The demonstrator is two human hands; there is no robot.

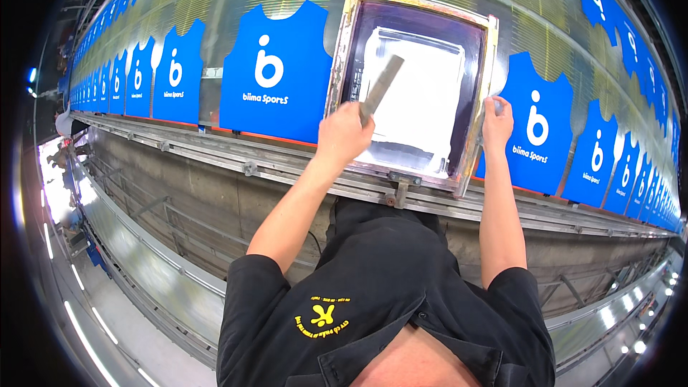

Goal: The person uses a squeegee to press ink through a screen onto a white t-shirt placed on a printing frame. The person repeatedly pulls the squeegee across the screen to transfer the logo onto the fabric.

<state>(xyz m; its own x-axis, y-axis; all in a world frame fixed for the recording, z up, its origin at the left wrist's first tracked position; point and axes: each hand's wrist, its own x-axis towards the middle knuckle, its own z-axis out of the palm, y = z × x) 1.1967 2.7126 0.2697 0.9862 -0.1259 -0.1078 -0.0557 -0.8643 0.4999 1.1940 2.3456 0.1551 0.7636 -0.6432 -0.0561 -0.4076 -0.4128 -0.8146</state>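
Head view. The left hand (346, 132) is closed firmly around the near end of a grey squeegee (382, 86); the tool slants ahead and to the right of that grip, over the white ink (423, 79) inside a wood-edged screen frame (490, 64). Whether the blade's edge meets the mesh cannot be determined; the tool is slightly blurred. The right hand (497, 123) is to the right of the grip, fingers bent, just beside the frame's right rail; contact, or anything held there, cannot be confirmed. A metal clamp (403, 190) sits at the frame's near edge, to the right of and nearer the body than the grip. A blue printed vest (272, 75) lies left of the grip; a second blue vest (539, 118) lies beyond the right hand.

Assessment: the step in hand appears to be spreading ink over the screen. Good practice would be even pressure, a constant blade angle, full-width strokes, and the frame kept from shifting. A one-ended grip could load the blade unevenly.
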